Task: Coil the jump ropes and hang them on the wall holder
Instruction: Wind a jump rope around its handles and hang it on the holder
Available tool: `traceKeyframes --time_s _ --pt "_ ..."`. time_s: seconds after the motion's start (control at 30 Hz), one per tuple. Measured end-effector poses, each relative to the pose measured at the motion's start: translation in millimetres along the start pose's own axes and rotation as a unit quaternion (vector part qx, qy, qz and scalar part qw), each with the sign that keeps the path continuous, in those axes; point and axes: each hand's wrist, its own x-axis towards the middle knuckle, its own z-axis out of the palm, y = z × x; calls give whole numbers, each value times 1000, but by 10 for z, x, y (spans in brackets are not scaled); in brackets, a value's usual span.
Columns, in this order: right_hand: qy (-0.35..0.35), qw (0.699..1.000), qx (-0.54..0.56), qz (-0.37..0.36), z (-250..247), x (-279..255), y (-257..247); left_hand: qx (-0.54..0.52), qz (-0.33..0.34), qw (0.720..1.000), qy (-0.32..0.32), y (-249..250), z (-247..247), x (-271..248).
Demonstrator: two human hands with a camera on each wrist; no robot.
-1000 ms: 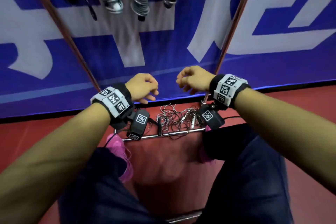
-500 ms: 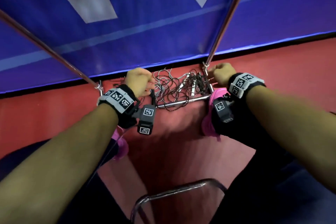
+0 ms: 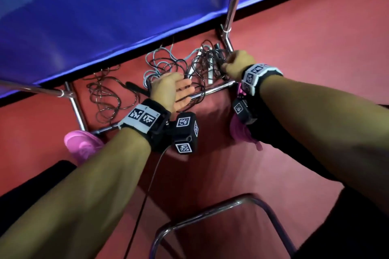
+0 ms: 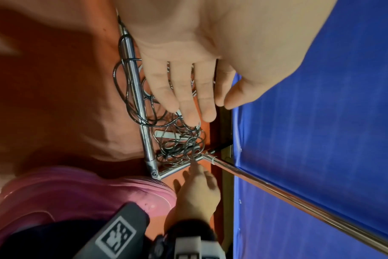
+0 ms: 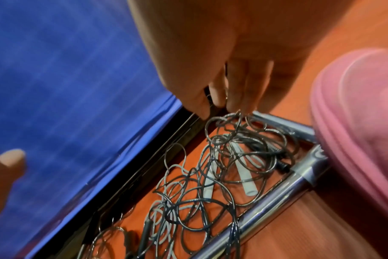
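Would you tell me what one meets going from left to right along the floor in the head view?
Left pink shoe → separate rope coil → left hand, open → pale rope handles → right hand, pinching the tangled ropes.

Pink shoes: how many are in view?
2. The left pink shoe lies at the metal frame's near left corner; the right pink shoe sits at its near right corner, partly hidden by the right arm.
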Motion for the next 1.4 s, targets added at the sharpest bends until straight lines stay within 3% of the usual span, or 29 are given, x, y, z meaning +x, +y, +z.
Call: traceKeyframes --time_s 0.13,0.33,0.43,0.67,0.9,1.0,1.1,1.17,1.27,1.4 --pt "85 992 -40 -83 313 317 -10 -9 2 999 32 -202 -34 293" --pt "-64 979 -167 -95 596 549 -2 14 -15 998 55 -457 -206 466" --pt "-79 985 -117 -99 570 413 -78 5 -2 999 39 -450 -339 432" --pt "-29 977 -22 -211 -405 -167 -975 57 128 988 67 91 -463 14" --pt "-75 968 119 -209 -1274 -1159 -1647 126 205 971 6 583 -600 -794" --pt "-121 951 188 -214 -1443 -1671 -1869 206 255 944 -34 592 -692 -1122" --pt "-149 942 229 -195 -1495 -2075 -2024 185 285 940 -28 604 -802 -1458" --pt "-160 922 317 -156 -1505 -2312 -2093 89 257 962 -9 622 -892 -1664" --pt "-199 859 460 -104 -1500 -2634 -2159 -76 173 982 -3 589 -1096 -1908" --pt "-297 778 553 -33 -1381 -2988 -2231 -233 122 957 -120 411 -1314 -2109"
